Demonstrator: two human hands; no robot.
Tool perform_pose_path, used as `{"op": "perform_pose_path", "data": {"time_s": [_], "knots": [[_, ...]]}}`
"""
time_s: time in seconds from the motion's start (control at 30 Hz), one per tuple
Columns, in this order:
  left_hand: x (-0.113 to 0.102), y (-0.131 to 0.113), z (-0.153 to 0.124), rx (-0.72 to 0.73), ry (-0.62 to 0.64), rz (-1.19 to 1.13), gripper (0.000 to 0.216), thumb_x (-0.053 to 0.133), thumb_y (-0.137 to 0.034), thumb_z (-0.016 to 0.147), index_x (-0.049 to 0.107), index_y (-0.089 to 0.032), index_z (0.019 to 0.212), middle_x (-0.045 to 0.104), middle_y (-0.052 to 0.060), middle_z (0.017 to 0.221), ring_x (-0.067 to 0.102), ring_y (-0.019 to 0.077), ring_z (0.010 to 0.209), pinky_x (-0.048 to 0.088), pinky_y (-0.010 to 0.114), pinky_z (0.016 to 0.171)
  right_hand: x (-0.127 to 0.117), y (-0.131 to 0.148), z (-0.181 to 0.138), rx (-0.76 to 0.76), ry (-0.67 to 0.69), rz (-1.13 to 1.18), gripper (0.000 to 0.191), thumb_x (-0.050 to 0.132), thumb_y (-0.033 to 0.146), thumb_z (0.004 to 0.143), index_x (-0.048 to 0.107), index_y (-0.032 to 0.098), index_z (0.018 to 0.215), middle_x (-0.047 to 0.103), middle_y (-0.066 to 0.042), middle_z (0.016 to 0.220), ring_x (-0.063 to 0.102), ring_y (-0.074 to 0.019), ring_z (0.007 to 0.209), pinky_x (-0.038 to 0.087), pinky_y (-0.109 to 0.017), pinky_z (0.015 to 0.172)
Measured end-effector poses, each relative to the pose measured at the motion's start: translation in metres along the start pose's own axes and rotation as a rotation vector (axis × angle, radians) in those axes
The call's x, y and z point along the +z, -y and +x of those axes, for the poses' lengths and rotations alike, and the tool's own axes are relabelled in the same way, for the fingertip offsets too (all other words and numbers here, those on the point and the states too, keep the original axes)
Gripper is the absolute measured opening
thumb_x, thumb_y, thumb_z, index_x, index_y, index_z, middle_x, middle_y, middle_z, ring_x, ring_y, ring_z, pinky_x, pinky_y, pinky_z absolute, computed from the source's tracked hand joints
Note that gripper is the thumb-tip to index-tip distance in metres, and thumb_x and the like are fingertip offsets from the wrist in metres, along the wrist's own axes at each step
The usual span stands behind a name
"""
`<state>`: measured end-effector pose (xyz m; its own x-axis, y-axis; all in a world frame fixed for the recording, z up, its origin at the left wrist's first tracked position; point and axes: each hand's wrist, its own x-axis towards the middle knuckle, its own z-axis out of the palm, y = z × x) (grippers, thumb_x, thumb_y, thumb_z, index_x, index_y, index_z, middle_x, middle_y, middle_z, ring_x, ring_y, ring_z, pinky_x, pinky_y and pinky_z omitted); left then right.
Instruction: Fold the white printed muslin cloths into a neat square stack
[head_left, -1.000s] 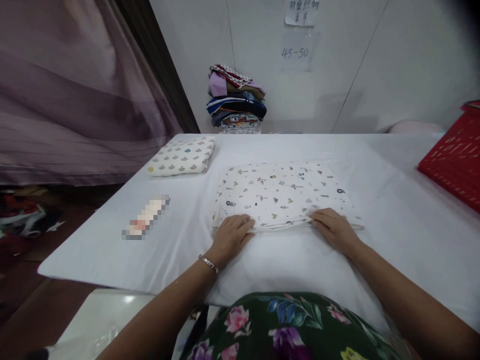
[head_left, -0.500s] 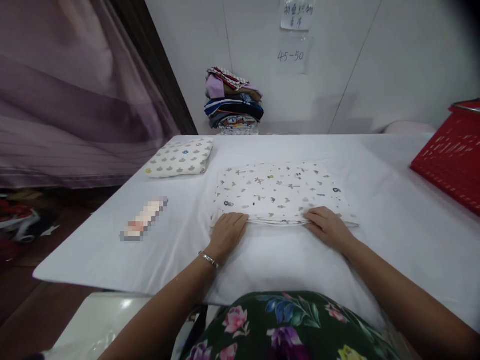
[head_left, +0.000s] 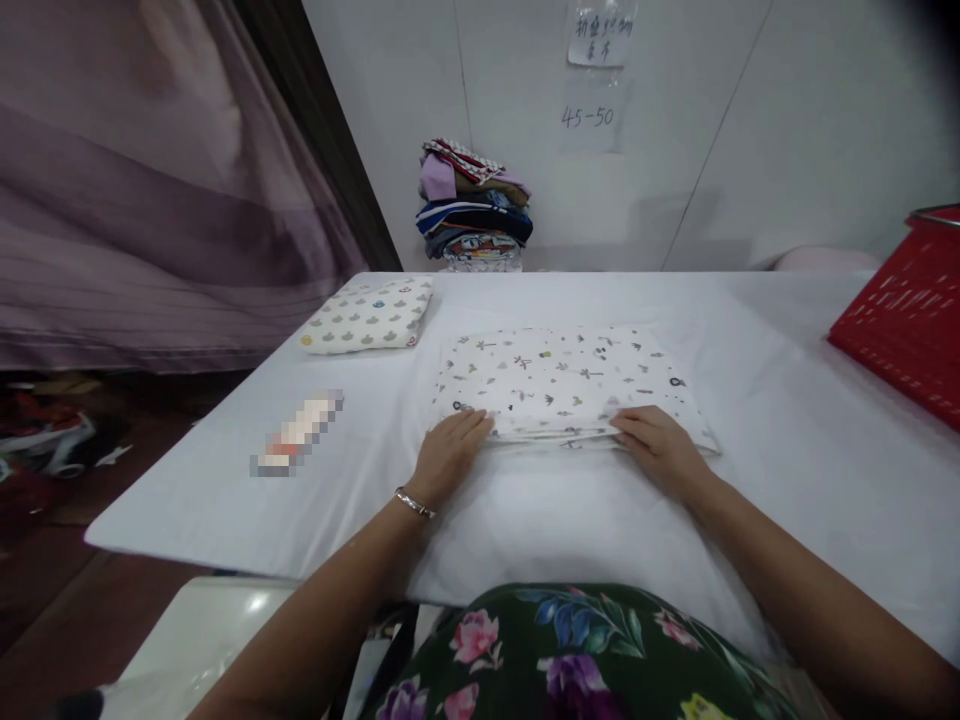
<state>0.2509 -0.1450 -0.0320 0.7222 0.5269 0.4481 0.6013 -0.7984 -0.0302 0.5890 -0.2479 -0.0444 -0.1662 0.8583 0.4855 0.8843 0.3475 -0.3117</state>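
Here the left hand and right hand lie flat, fingers together, pressing the near edge of the folded printed cloth at mid-surface, apparently flattening its layers.

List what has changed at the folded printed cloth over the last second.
Both hands, left and right, slid a little forward along the near edge of the white folded cloth with small printed figures, fingers now curling under its layers, which look slightly lifted there. The small folded cloth with grey shapes, the red plastic basket and the stack of folded clothes stayed put.
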Motion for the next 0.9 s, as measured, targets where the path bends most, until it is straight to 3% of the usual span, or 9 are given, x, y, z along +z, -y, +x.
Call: {"op": "perform_pose_path", "data": {"time_s": [0.1,0.23,0.37,0.53,0.73,0.9], "knots": [[0.003,-0.003,-0.009,0.076,0.083,-0.024,0.036,0.042,-0.009,0.082,0.059,-0.019,0.112,0.061,0.005,0.117,0.052,0.0196,0.114,0.047,0.036,0.093,0.0,-0.003,-0.005,-0.131,0.091,-0.077,0.024,0.044,0.021,0.088,0.063,0.022,0.103,0.061,-0.008,0.106,0.054,-0.0225,0.097,0.047,-0.04,0.08],[0.001,-0.008,-0.017,0.051,0.08,-0.034,0.039,0.042,-0.006,0.081,0.057,-0.017,0.115,0.06,0.006,0.118,0.051,0.0199,0.116,0.046,0.037,0.094,0.001,-0.008,-0.014,-0.135,0.102,-0.104,0.027,0.043,0.02,0.089,0.06,0.022,0.11,0.06,-0.009,0.108,0.054,-0.0223,0.098,0.047,-0.04,0.08],[-0.002,-0.005,-0.014,0.016,0.063,-0.036,0.04,0.042,-0.007,0.081,0.055,-0.018,0.117,0.061,0.005,0.117,0.053,0.0195,0.113,0.047,0.037,0.093,0.0,-0.009,-0.012,-0.116,0.078,-0.107,0.028,0.042,0.02,0.089,0.058,0.022,0.113,0.061,-0.008,0.106,0.054,-0.0219,0.096,0.048,-0.038,0.078],[-0.001,0.008,0.003,-0.014,-0.013,0.032,0.039,0.04,-0.006,0.082,0.059,-0.02,0.113,0.06,0.005,0.118,0.052,0.0193,0.114,0.045,0.037,0.096,-0.004,-0.008,0.001,-0.098,-0.056,-0.21,0.025,0.045,0.018,0.088,0.061,0.022,0.106,0.062,-0.008,0.105,0.054,-0.0219,0.096,0.045,-0.038,0.081],[0.003,0.005,-0.002,0.129,0.123,-0.026,0.037,0.041,-0.01,0.084,0.058,-0.021,0.115,0.06,0.005,0.118,0.051,0.02,0.115,0.044,0.039,0.095,-0.002,-0.011,-0.007,-0.158,0.087,-0.208,0.025,0.044,0.017,0.088,0.064,0.024,0.1,0.06,-0.008,0.107,0.053,-0.0221,0.098,0.046,-0.036,0.077],[-0.005,0.0,-0.014,0.084,0.119,0.008,0.038,0.042,-0.009,0.082,0.057,-0.02,0.115,0.059,0.006,0.119,0.051,0.0223,0.115,0.042,0.041,0.096,-0.004,-0.017,-0.018,-0.13,0.102,-0.17,0.03,0.043,0.017,0.087,0.06,0.024,0.111,0.061,-0.008,0.107,0.055,-0.0219,0.095,0.046,-0.037,0.078]]}}
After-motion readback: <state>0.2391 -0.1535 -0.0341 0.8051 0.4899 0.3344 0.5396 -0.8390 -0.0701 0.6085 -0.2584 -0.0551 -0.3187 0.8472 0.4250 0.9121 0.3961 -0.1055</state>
